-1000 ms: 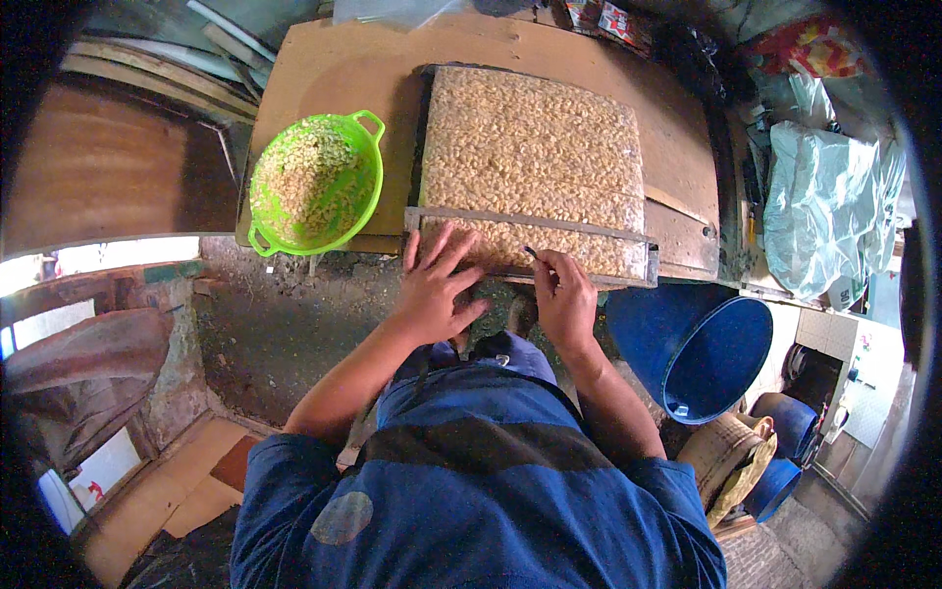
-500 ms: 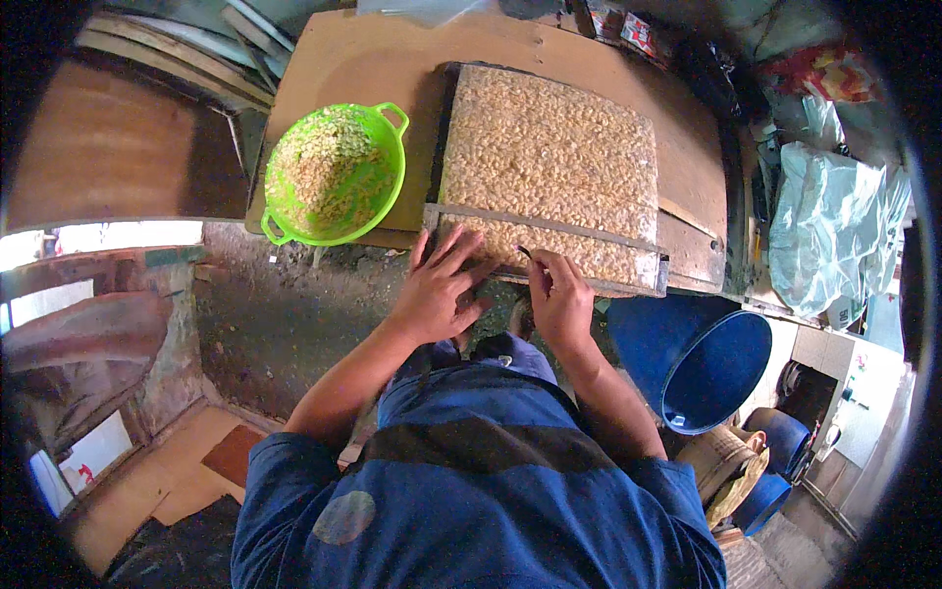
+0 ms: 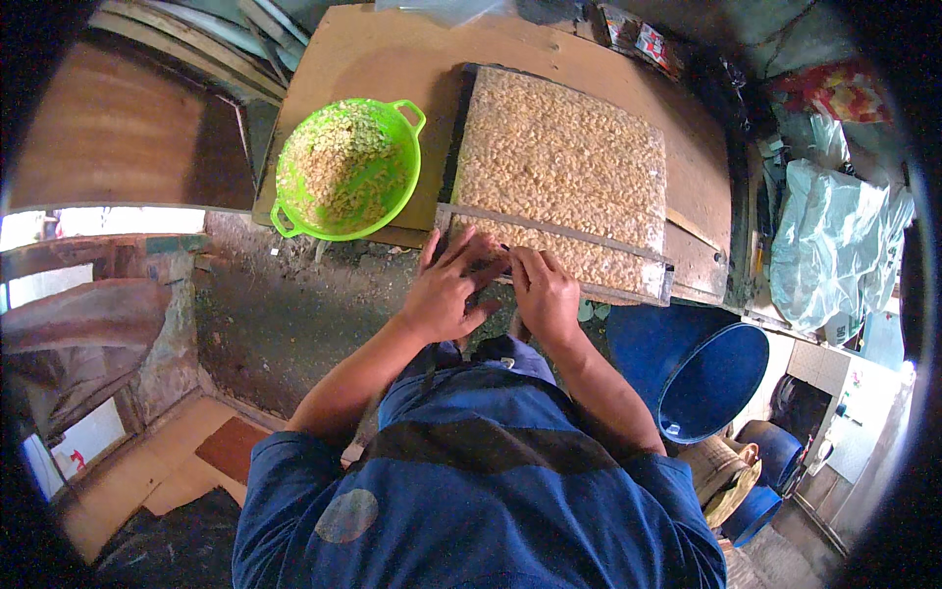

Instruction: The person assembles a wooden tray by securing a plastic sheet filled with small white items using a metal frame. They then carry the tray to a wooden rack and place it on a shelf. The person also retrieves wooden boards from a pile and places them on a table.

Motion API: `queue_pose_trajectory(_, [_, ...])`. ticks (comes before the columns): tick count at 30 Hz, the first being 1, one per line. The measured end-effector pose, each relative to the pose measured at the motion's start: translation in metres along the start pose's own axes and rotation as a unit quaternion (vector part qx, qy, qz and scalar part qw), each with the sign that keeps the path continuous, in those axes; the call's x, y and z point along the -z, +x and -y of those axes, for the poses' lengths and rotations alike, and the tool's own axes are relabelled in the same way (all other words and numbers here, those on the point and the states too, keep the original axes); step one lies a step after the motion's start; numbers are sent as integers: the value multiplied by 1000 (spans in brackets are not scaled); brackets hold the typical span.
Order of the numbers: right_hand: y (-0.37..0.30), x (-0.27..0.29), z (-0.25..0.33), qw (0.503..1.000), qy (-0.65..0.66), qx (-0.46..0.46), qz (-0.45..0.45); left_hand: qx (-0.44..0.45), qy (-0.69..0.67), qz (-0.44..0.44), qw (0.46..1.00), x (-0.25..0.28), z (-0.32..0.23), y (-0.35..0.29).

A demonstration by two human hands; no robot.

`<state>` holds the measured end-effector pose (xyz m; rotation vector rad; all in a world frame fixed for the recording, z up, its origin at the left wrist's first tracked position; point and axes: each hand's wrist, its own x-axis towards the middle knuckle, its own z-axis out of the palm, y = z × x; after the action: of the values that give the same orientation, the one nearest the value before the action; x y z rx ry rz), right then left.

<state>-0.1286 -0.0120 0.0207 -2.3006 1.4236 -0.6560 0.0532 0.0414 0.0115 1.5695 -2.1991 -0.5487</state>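
Note:
A flat slab of pale, bean-like pieces in clear plastic film [image 3: 564, 147] lies on the table in front of me. Across its near part runs a narrow wooden strip [image 3: 589, 239]. My left hand [image 3: 444, 294] rests at the slab's near left corner, fingers spread over the strip and the near edge. Close beside those fingertips, my right hand [image 3: 546, 299] pinches a small, thin dark tool, mostly hidden by the fingers. Left of the slab stands a bright green basin with two handles [image 3: 413, 177], holding loose pale pieces [image 3: 343, 152].
The brown tabletop [image 3: 392, 49] carries the slab and the basin. Below its right edge lies a big blue barrel [image 3: 714, 378], with a woven basket [image 3: 719, 466] nearby. Clear plastic sheeting [image 3: 834, 240] hangs at the right. Wooden boards [image 3: 186, 49] lean at the far left.
My right hand has moved left along the slab's near edge, up to my left fingers. The left hand remains at the corner. The whole view has shifted slightly.

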Motion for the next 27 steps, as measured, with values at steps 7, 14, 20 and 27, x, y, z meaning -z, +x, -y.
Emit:
queue_pose_trajectory(7, [-3, 11, 2, 998, 51, -27, -11, 0, 0, -6, 1000, -2, 1, -1])
queue_pose_trajectory(14, [-2, 21, 1, 993, 87, -83, -9, 2, -11, -30, 999, 2, 5, -6])
queue_pose_trajectory(20, [1, 18, 4, 987, 120, -103, 11, 32, 10, -31, 999, 13, 13, -20])
queue_pose_trajectory(27, [13, -4, 17, 994, 107, -28, 13, 35, -6, -50, 998, 9, 16, -26])
